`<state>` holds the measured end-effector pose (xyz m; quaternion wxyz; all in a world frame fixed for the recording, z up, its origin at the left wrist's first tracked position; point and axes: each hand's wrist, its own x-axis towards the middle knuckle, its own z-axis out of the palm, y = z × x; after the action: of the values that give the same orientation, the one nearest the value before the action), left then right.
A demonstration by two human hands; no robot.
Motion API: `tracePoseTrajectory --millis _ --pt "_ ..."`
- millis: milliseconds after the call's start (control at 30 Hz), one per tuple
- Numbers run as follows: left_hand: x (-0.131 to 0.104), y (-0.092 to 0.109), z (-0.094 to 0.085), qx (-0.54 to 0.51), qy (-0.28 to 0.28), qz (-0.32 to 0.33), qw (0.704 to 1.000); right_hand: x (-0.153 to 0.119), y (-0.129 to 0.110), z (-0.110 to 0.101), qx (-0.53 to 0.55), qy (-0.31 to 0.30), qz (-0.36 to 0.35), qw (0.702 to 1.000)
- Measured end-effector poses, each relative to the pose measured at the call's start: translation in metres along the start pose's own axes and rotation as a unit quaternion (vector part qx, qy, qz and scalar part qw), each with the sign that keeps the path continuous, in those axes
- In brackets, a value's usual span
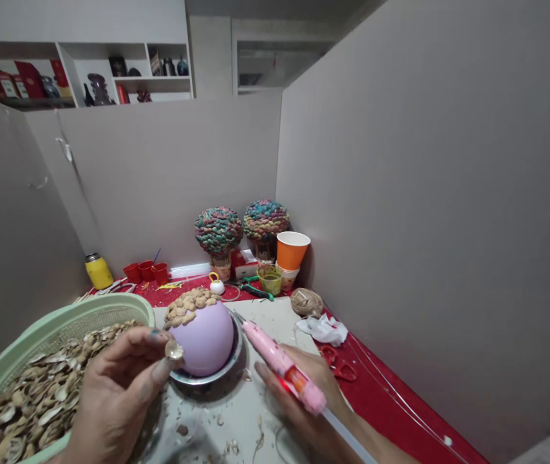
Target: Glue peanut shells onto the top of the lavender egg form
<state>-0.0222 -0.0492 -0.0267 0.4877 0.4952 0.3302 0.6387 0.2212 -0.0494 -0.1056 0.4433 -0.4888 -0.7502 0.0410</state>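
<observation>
Between thumb and fingers, my left hand [118, 390] pinches a peanut shell half [174, 350], its hollow side turned toward me. Just beyond it a lilac ball [202, 341] rests in a metal bowl [202, 381]; peanut shells [192, 305] cover its top left part. My right hand [304, 393] is wrapped round a pink hot glue gun [279, 361] with a red light showing. Its nozzle points up and left, near the bowl's right rim, and a clear glue stick [347, 435] sticks out of its back end.
A green basket [145, 308] of shells stands at left. Behind are two colourful shell-covered trees [219, 231], an orange cup [293, 250], red cups [146, 271], pliers [256, 292] and a yellow bottle [98, 271]. Twine [306, 301], tissue [324, 329] and red scissors [339, 365] lie right. Grey partitions enclose the table.
</observation>
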Motion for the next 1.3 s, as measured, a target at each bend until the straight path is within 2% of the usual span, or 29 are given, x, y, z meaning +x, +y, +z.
tracePoseTrajectory --millis 67,233,367,500,600,700,800,833,933,1100,1300 --pt "0.003 0.013 -0.006 0.004 0.013 0.013 1.000 0.008 0.012 0.001 -0.085 -0.038 0.057 0.994" --pt "0.015 0.039 -0.026 0.095 0.001 0.002 0.995 0.023 0.040 -0.001 -0.178 -0.114 0.118 0.970" --pt "0.023 0.054 -0.031 0.185 -0.046 -0.014 0.982 0.024 0.052 -0.007 -0.216 -0.186 0.158 0.945" --pt "0.036 0.052 -0.031 0.253 -0.111 0.014 0.961 0.031 0.049 -0.021 -0.217 -0.233 0.157 0.935" --pt "0.051 0.041 -0.031 0.292 -0.149 0.037 0.944 0.050 0.035 -0.033 -0.187 -0.225 0.120 0.949" --pt "0.066 0.028 -0.026 0.352 -0.179 0.062 0.917 0.078 0.016 -0.035 -0.127 -0.201 0.057 0.970" --pt "0.078 0.018 -0.019 0.413 -0.207 0.097 0.881 0.105 0.002 -0.020 -0.047 -0.169 -0.007 0.984" --pt "0.081 0.016 -0.016 0.431 -0.218 0.107 0.869 0.113 0.000 -0.012 0.017 -0.137 -0.039 0.990" --pt "0.088 0.010 -0.010 0.486 -0.245 0.122 0.830 0.131 0.000 0.013 0.130 -0.086 -0.097 0.983" --pt "0.091 0.007 -0.003 0.553 -0.265 0.141 0.777 0.143 0.009 0.041 0.179 -0.094 -0.119 0.972" --pt "0.091 0.004 0.005 0.621 -0.277 0.162 0.715 0.141 0.011 0.048 0.204 -0.106 -0.115 0.966"
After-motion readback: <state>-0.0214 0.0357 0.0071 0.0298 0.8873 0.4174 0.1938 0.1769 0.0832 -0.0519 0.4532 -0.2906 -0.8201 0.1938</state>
